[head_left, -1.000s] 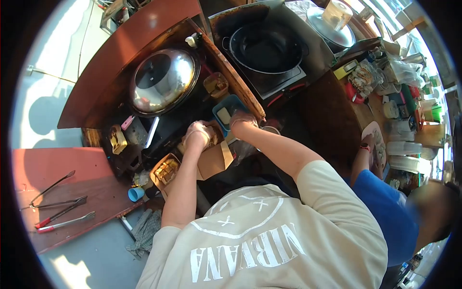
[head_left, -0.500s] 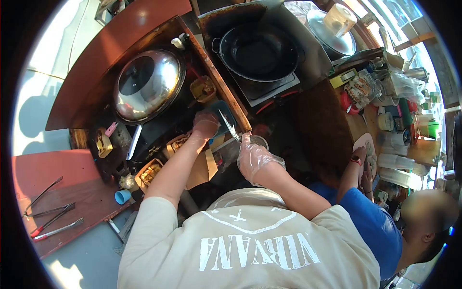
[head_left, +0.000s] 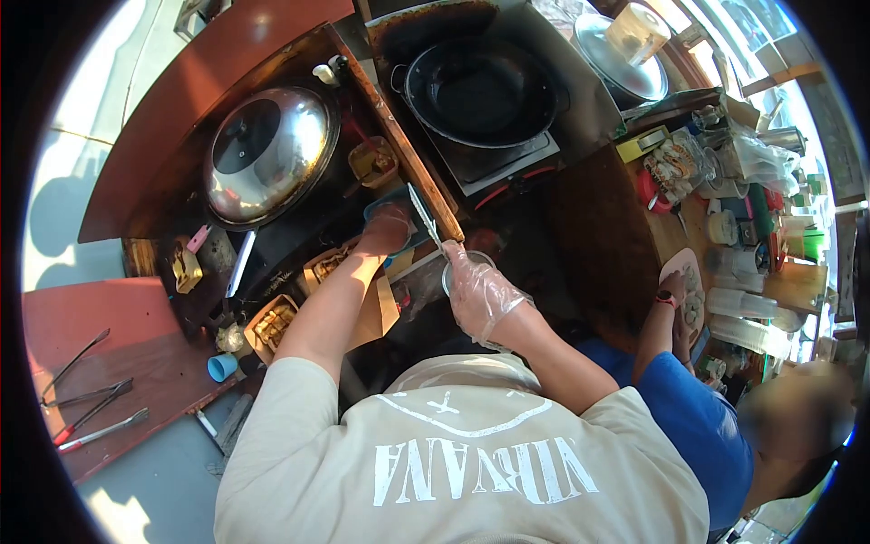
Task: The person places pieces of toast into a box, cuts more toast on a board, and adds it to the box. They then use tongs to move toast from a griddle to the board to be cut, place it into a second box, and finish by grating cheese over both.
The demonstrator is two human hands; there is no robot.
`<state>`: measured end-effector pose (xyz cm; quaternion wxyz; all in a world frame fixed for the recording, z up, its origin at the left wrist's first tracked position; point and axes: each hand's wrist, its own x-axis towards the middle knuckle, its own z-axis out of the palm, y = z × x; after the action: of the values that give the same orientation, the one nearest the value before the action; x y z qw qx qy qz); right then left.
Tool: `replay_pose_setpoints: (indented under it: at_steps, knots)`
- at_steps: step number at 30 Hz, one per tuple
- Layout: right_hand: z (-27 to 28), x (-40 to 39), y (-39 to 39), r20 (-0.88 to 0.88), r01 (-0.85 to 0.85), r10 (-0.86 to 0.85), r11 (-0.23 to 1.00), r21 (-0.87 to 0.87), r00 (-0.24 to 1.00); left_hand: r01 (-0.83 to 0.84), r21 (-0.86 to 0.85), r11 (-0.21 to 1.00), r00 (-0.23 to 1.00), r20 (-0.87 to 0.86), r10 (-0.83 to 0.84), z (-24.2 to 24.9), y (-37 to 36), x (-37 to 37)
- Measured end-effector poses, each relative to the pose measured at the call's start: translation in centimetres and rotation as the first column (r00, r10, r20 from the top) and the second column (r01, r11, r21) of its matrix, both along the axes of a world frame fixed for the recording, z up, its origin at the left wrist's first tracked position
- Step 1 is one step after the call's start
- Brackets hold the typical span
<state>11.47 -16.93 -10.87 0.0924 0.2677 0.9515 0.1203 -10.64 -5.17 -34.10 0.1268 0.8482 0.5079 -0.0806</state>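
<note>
Beside the blue tub (head_left: 420, 233), the right hand (head_left: 478, 286) grips a metal utensil (head_left: 426, 216); the left hand (head_left: 388, 227), apart, reaches in, its grasp hidden.

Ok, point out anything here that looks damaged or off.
The metal guard behind the uncovered black wok has a dark brown, patchy band along its upper part, perhaps scorching or rust, unlike its plainer grey side.

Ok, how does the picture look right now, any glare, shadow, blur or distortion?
In the head view, the wide lens curves the surroundings and leaves black corners; glare whitens the domed lid and washes out the ground at upper left; the left hand sits in shadow, while the right hand's clear glove catches light; the co-worker's head is blurred.
</note>
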Motion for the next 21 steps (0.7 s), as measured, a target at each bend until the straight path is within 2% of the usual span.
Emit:
replay_pose_setpoints:
  at_steps: [2,3,4,5,6,7,8,9,10,12,13,14,15,16,17,18,19,20,21]
  knots:
    - [0.0,0.0,0.0,-0.051,0.014,-0.014,1.0,-0.001,0.999,0.018,-0.015,1.0,0.999,0.046,-0.017,3.8,0.0,0.0]
    - [-0.1,-0.1,-0.1,-0.361,0.212,-0.376,0.883,-0.419,0.854,-0.148,-0.11,0.983,0.966,0.198,0.167,8.4,-0.8,0.0]
    - [-0.5,-0.2,0.0,-0.426,0.174,-0.734,0.585,-0.792,0.53,-0.298,-0.223,0.928,0.875,0.325,0.359,11.0,-1.6,-0.5]
    - [-2.9,0.3,-0.1,-0.535,0.084,-0.576,0.725,-0.684,0.618,-0.398,-0.457,0.796,0.694,0.418,0.587,9.9,-2.6,-2.1]
    - [-2.0,-0.2,0.4,-0.544,0.048,-0.547,0.732,-0.68,0.637,-0.327,-0.353,0.877,0.508,0.717,0.478,10.9,-5.4,-4.6]
    - [-0.5,-1.1,1.0,-0.284,-0.014,-0.83,0.316,-0.949,0.48,-0.233,-0.614,0.754,0.213,0.724,0.656,12.6,-7.8,-5.8]
    - [0.9,-2.5,1.5,0.116,-0.132,-0.923,-0.175,-0.976,0.368,-0.052,-0.79,0.611,-0.093,0.613,0.785,14.3,-10.2,-7.2]
    - [2.1,-4.0,1.2,0.063,-0.17,-0.919,-0.139,-0.975,0.39,0.071,-0.782,0.619,-0.206,0.596,0.776,15.5,-12.6,-8.7]
    - [1.9,-5.8,1.0,0.059,-0.172,-0.891,-0.152,-0.973,0.451,0.1,-0.786,0.609,-0.242,0.575,0.782,15.8,-15.0,-10.3]
    - [0.1,-9.6,0.0,0.01,-0.005,-0.786,-0.017,-1.0,0.619,0.052,-0.808,0.587,-0.31,0.546,0.779,17.6,-19.4,-12.1]
    - [-4.4,-11.7,-1.2,-0.22,-0.225,-0.791,0.107,-0.968,0.571,-0.013,-0.823,0.567,-0.304,0.544,0.782,18.6,-20.7,-12.8]
    - [-3.9,-14.0,-1.3,-0.322,-0.103,-0.488,0.424,-0.9,0.811,-0.037,-0.822,0.568,-0.328,0.547,0.77,18.4,-21.6,-13.7]
    - [-6.0,-16.2,-2.2,-0.589,-0.271,-0.27,0.693,-0.668,0.762,-0.094,-0.808,0.582,-0.418,0.562,0.713,17.7,-22.5,-14.7]
    - [-7.0,-18.4,-3.0,-0.757,-0.408,0.013,0.848,-0.337,0.653,-0.149,-0.795,0.588,-0.499,0.574,0.649,16.7,-23.5,-15.7]
    - [-8.0,-20.1,-3.6,-0.756,-0.426,0.025,0.839,-0.34,0.654,-0.159,-0.81,0.565,-0.582,0.539,0.609,15.4,-24.3,-17.0]
    - [-7.7,-22.1,-3.8,-0.543,-0.44,0.213,0.835,-0.331,0.812,-0.165,-0.812,0.56,-0.593,0.536,0.601,15.5,-24.8,-18.2]
    - [-7.6,-23.9,-4.1,-0.27,-0.454,0.379,0.829,-0.326,0.885,-0.109,-0.839,0.533,-0.727,0.433,0.532,15.7,-25.3,-19.2]
    - [-7.9,-25.5,-4.5,-0.263,-0.462,0.389,0.821,-0.335,0.883,-0.046,-0.858,0.512,-0.838,0.312,0.447,15.6,-25.8,-20.1]
    - [-8.5,-26.9,-4.9,-0.297,-0.358,0.227,0.769,-0.529,0.927,-0.113,-0.843,0.525,-0.857,0.35,0.378,14.6,-26.4,-21.0]
